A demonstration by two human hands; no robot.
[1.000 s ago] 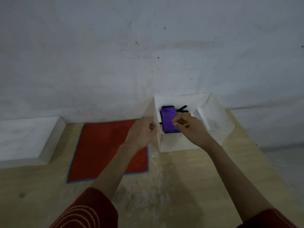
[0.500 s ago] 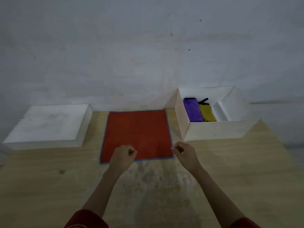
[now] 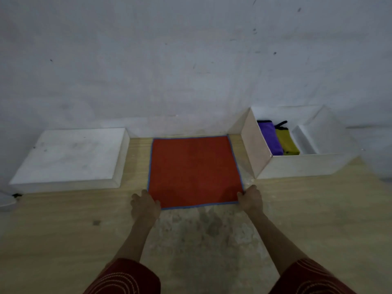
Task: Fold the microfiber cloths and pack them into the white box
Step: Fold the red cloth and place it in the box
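Flat square red cloth [image 3: 194,170], blue-edged; left hand [image 3: 145,205], right hand [image 3: 251,198] pinch its near corners.

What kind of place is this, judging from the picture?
Probably a simple packing workspace: a worn wooden table against a bare grey wall, with an open white box holding folded cloths.

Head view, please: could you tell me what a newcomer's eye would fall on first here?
The red cloth, edged in blue, lies flat in the middle of the table, and the left hand and right hand each hold one of its near corners. To its right, the open white box holds a folded purple cloth and yellow cloth side by side at its left end.
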